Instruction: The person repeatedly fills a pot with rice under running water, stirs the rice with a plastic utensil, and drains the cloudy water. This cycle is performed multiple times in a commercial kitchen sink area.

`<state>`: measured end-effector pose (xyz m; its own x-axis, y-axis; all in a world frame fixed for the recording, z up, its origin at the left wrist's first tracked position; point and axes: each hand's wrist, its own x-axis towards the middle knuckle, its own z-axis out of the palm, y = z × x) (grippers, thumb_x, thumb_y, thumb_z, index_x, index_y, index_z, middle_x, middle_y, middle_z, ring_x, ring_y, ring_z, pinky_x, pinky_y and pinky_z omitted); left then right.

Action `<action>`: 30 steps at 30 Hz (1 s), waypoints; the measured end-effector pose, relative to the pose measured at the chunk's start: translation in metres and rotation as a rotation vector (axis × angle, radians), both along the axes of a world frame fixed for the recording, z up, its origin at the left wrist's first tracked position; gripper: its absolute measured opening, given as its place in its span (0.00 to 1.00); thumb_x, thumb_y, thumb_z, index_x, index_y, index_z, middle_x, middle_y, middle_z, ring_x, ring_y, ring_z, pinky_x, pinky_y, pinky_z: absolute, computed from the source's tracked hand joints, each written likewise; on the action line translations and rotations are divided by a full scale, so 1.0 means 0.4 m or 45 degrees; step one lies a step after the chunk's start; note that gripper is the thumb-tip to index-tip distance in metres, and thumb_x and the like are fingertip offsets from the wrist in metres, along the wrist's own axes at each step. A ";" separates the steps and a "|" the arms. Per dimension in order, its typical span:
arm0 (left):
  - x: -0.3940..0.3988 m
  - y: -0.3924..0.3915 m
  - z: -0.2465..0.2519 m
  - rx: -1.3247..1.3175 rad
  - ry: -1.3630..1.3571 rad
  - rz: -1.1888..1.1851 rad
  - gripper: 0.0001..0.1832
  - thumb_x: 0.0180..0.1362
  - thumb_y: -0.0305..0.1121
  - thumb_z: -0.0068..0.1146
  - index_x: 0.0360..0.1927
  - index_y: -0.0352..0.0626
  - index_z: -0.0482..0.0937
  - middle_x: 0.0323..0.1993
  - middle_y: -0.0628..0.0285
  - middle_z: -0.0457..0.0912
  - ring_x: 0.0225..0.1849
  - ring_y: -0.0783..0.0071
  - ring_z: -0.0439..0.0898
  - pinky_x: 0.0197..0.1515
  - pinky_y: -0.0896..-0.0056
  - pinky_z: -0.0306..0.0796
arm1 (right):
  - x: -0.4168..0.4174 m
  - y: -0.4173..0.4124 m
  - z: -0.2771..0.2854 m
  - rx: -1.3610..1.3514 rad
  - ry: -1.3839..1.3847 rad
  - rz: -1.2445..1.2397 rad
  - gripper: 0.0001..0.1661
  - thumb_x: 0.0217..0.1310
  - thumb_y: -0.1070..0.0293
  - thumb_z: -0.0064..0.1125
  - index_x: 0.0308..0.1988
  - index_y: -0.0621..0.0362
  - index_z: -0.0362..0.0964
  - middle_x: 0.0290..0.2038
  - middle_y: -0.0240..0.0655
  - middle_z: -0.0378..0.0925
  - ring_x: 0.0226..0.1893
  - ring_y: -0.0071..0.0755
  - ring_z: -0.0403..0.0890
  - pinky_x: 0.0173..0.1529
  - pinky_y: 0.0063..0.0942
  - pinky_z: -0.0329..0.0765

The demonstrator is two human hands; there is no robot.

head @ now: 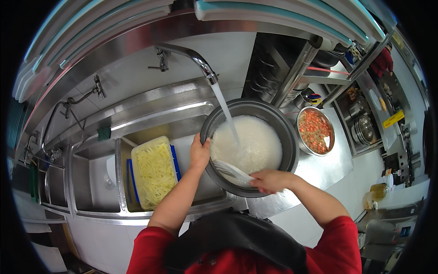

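Note:
A large dark round pot [291,137] rests at the right end of the steel sink, holding cloudy whitish water and what looks like rice [253,144]. Water runs into it from a chrome faucet [211,78]. My left hand [200,152] grips the pot's left rim, thumb on top. In my right hand [272,181], at the pot's near side, is the handle of a white slotted plastic spoon or paddle [231,169]. The tool's head lies at the water's surface by the pot's lower left wall; its tip is partly hidden.
Left of the pot, a clear container of pale shredded vegetable [155,171] sits in the sink with blue side clips. A steel bowl of chopped red and brown food [314,132] stands on the right counter. White trays [273,13] hang over the top. Another person [382,63] is far right.

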<state>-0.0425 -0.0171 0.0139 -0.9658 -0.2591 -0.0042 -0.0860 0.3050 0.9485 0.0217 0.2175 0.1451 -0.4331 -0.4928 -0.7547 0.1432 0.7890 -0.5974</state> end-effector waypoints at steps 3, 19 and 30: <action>0.000 -0.001 -0.012 -0.020 0.020 0.009 0.15 0.57 0.32 0.51 0.47 0.37 0.71 0.35 0.54 0.79 0.38 0.64 0.77 0.44 0.69 0.68 | -0.077 -0.076 -0.143 -0.077 0.023 -0.060 0.21 0.65 0.62 0.39 0.27 0.71 0.64 0.18 0.42 0.71 0.11 0.35 0.72 0.18 0.32 0.71; 0.004 -0.006 -0.004 0.000 -0.004 0.005 0.15 0.55 0.26 0.52 0.47 0.36 0.71 0.35 0.53 0.79 0.37 0.63 0.77 0.44 0.69 0.68 | -0.078 0.090 -0.213 -0.080 0.063 -0.881 0.16 0.64 0.64 0.44 0.39 0.70 0.66 0.20 0.40 0.71 0.12 0.29 0.70 0.14 0.29 0.68; 0.006 -0.001 0.021 -0.001 -0.014 0.001 0.15 0.57 0.31 0.51 0.47 0.37 0.71 0.35 0.52 0.79 0.38 0.59 0.77 0.44 0.66 0.68 | -0.149 0.198 -0.113 0.268 0.503 -0.675 0.17 0.62 0.64 0.46 0.40 0.68 0.68 0.22 0.40 0.73 0.14 0.30 0.74 0.15 0.28 0.71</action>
